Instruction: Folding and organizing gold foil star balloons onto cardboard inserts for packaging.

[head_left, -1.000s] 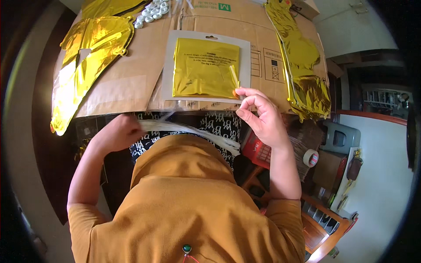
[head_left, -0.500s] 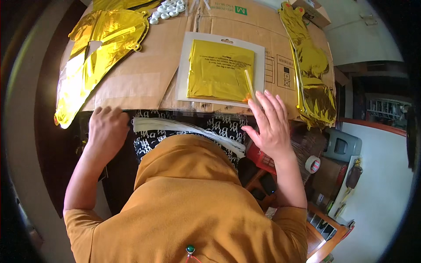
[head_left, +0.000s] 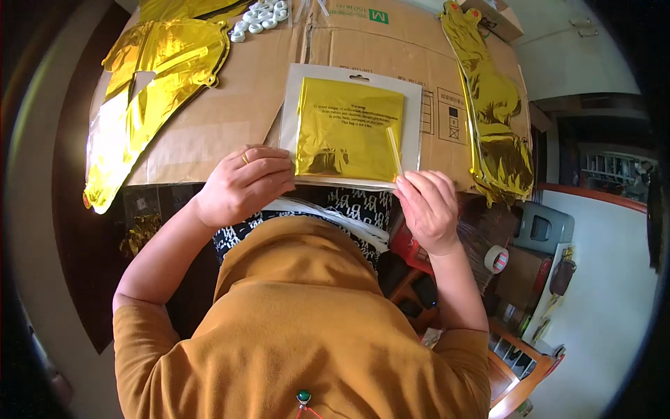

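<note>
A clear flat package with a pale border (head_left: 412,105), holding a folded gold foil sheet (head_left: 349,143) and a thin clear straw (head_left: 393,150), lies at the near edge of the cardboard. My left hand (head_left: 248,180) is closed at its lower left corner, the fingers curled together. At the lower right corner, my right hand (head_left: 427,209) pinches the package between thumb and fingers. Below the edge, a bundle of white ribbon strands (head_left: 328,220) rests across my lap on black and white patterned cloth.
Gold foil balloons lie flat on the cardboard (head_left: 209,150), one at the left (head_left: 164,63) and one at the right (head_left: 492,105). Several small white ribbon rolls (head_left: 262,15) sit at the far side. A tape roll (head_left: 496,259) is at lower right.
My left hand has moved right to the package's lower left corner. My right hand has closed on the lower right corner, and the package has shifted slightly toward me.
</note>
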Available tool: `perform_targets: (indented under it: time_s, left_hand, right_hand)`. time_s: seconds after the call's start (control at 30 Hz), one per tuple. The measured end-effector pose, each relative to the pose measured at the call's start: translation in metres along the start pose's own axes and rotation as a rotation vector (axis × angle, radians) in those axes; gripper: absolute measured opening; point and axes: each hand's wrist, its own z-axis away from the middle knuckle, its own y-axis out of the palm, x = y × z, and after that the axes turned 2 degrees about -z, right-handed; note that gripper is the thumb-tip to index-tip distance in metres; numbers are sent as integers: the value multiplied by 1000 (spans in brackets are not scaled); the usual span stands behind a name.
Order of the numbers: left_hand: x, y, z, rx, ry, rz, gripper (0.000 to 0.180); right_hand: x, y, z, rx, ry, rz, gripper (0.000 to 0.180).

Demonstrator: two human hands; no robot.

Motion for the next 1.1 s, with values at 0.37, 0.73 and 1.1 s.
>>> perform_targets:
  time_s: [0.37,0.73,1.1]
  left_hand:
    - [1,-12,-23,167,-471,-9,30]
    - [-20,-6,-29,-95,-435,13,68]
    - [-30,46,-58,410,-321,-192,91]
  right_hand:
    - [-36,-26,-65,607,915,-494,33]
    - [-1,-31,-54,-5,757,-64,49]
    - [9,55,-58,142,436,189,78]
